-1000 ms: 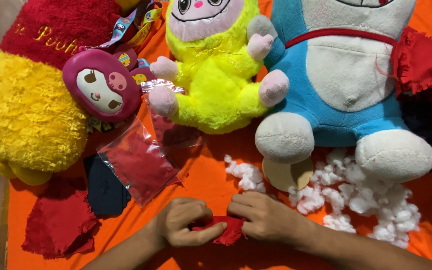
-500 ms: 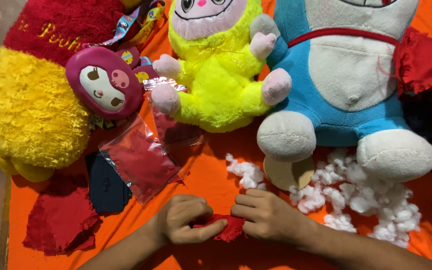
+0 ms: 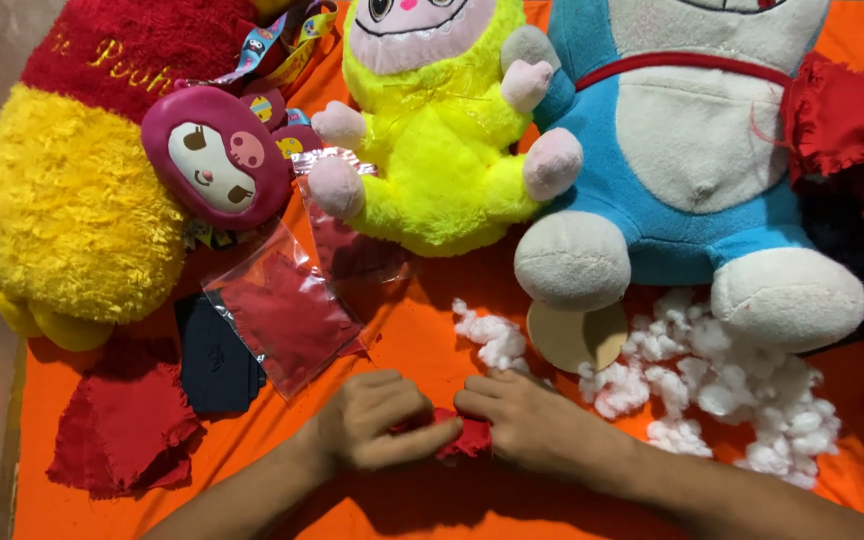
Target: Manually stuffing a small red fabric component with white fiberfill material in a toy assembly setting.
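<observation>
One orange cloth (image 3: 422,340) covers the surface; its left edge shows bare floor beside it, and the other edges run out of view. On it lie three large plush toys — a yellow-and-red one (image 3: 62,210), a neon-yellow one (image 3: 432,150) and a blue-and-white one (image 3: 692,160) — crowding the upper half. One small maroon doll head (image 3: 217,155) rests between the first two. Two clear bags (image 3: 287,310) of red fabric lie below, with loose white stuffing (image 3: 732,390) to the right. Open orange shows only along the near edge. The left hand (image 3: 372,435) and right hand (image 3: 522,425) are both curled closed, together pinching one small red fabric piece (image 3: 462,440) between them
</observation>
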